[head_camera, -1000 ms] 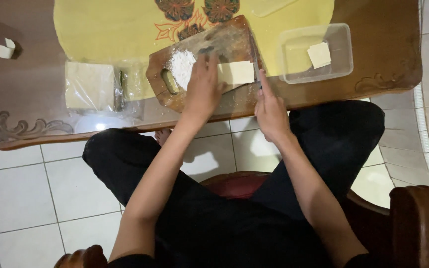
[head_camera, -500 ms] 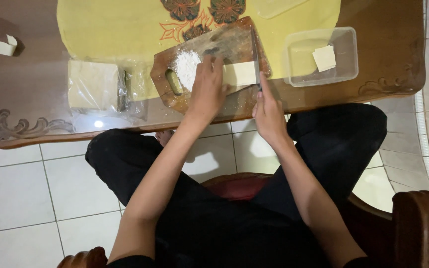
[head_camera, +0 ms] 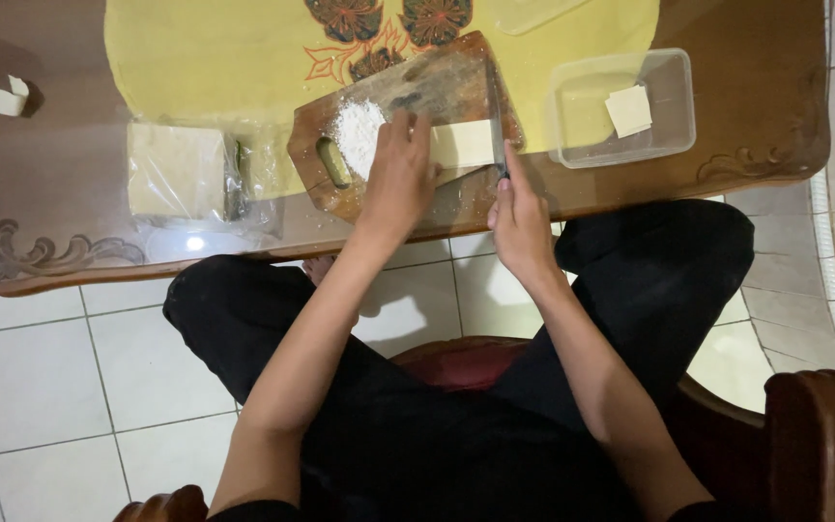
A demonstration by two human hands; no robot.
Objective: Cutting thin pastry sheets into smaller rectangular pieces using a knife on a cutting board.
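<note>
While left hand (head_camera: 396, 174) presses dough (head_camera: 463, 143), right hand (head_camera: 517, 217) grips knife (head_camera: 495, 111); tub (head_camera: 674, 101) holds 1 square (head_camera: 627, 110)

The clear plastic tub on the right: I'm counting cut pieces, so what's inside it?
Inside the clear plastic tub lies one pale square piece, flat near the middle. The rest of its floor looks bare; nothing covers it.

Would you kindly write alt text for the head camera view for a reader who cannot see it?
A seated person's left hand presses a pale square dough sheet onto a floured brown wooden cutting board, while the right hand holds a dark-handled knife at its edge. A clear plastic container sits to the right.
</note>
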